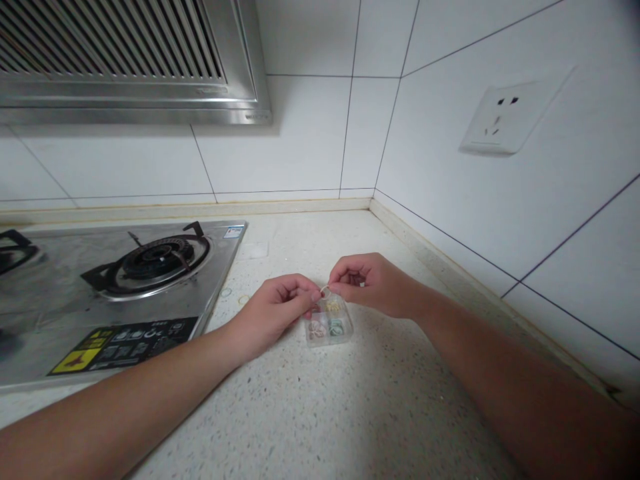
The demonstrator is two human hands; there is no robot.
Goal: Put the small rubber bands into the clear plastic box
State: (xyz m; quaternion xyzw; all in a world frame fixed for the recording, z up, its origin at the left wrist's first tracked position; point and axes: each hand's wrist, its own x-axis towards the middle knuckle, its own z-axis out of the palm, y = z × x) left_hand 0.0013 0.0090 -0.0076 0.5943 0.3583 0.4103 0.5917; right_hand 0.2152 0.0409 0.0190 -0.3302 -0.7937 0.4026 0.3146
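A small clear box with compartments stands on the counter, holding thin bands: pinkish ones at front left, green ones at front right, yellow ones behind. Reddish content at back left is partly covered by fingers. Just above the box's far edge, a pale small elastic band spans between my fingertips. My left hand pinches its left side, and my right hand pinches the right side. Both hands are closed, with the fingertips almost meeting.
Left of my hands, a greenish band and a yellow band lie on the speckled counter. A flat clear piece lies farther back. The gas stove is at left, under a range hood; tiled walls meet behind.
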